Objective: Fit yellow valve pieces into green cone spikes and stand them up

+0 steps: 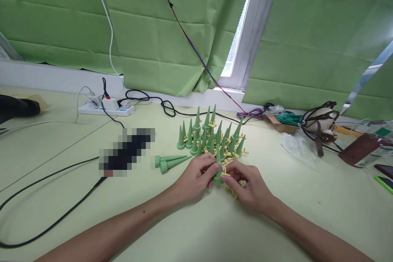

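My left hand (pixel 199 174) is closed on a green cone-shaped nozzle cap (pixel 218 177), which stands upright with its tip pointing up. On its right side, my right hand (pixel 247 184) pinches a small yellow plastic piece (pixel 225 173) against or close to the cone; whether the two are joined I cannot tell. More yellow pieces (pixel 232 192) lie partly hidden under the right hand. Behind both hands stands a cluster of upright green cones (pixel 196 139), many with yellow pieces at their sides. Two longer green cones (pixel 172 163) lie flat left of the cluster.
A blurred dark object with a black cable (pixel 61 225) lies at left. Along the wall are a power strip (pixel 106 108) and tangled cables. At right are a cardboard box (pixel 281 125), clear plastic bags (pixel 297 145), a bag with brown straps (pixel 322 125) and phones (pixel 383 183).
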`<state>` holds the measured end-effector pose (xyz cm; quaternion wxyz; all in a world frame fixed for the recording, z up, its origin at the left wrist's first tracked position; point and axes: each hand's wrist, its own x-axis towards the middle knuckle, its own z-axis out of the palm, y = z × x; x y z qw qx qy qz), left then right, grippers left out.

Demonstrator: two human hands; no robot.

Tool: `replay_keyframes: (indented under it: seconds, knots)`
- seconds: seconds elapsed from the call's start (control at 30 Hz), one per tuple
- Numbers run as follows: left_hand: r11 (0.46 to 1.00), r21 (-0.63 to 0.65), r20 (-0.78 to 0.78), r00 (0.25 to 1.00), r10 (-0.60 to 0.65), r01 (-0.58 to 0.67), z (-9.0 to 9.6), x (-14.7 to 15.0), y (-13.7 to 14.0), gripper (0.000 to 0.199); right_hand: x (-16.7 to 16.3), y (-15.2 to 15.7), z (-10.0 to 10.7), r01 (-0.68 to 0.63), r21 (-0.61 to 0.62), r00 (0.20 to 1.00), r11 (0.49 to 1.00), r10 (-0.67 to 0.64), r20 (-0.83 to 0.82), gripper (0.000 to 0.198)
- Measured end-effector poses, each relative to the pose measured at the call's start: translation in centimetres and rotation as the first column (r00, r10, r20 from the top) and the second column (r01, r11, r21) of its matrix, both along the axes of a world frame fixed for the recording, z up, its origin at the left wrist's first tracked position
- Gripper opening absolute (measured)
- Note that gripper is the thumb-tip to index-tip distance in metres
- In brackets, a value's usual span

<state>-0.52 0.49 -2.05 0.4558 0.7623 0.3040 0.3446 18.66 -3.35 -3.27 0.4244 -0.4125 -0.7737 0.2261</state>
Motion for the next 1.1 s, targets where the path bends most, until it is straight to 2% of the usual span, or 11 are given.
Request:
replay_keyframes:
  seconds: [0.23, 0.33, 0.5, 0.63, 0.97, 1.1]
  knots:
    - [0.999, -0.038, 0.005, 1.000, 0.003, -0.002, -0.3, 0.1, 0.1, 0.053, -0.3, -0.1, -0.3, -0.011, 0.158, 0.996, 0.987, -0.003, 0.087, 0.014]
    - [0.997, -0.071, 0.006, 1.000, -0.018, 0.019, -0.5, 0.2, 0.1, 0.054, -0.4, -0.1, -0.4, -0.023, 0.190, 0.991, 0.981, -0.003, 0.133, 0.016]
    - [0.989, -0.140, 0.033, 0.998, -0.053, 0.057, -1.0, 0.3, 0.3, 0.053, -0.6, -0.2, -0.4, -0.034, 0.216, 0.979, 0.976, -0.011, 0.201, 0.019]
    - [0.990, -0.131, 0.016, 0.999, -0.050, 0.052, -1.2, 0.3, 0.4, 0.054, -0.6, -0.2, -0.3, -0.035, 0.220, 0.973, 0.975, -0.017, 0.232, 0.022]
    - [0.991, -0.121, -0.007, 0.998, -0.062, 0.061, -1.0, 0.3, 0.3, 0.054, -0.7, -0.3, -0.3, -0.022, 0.200, 0.973, 0.980, -0.025, 0.230, 0.023]
    - [0.985, -0.161, 0.002, 0.998, -0.062, 0.062, -1.0, 0.4, 0.2, 0.053, -0.7, -0.3, -0.3, -0.005, 0.195, 0.975, 0.981, -0.038, 0.217, 0.027]
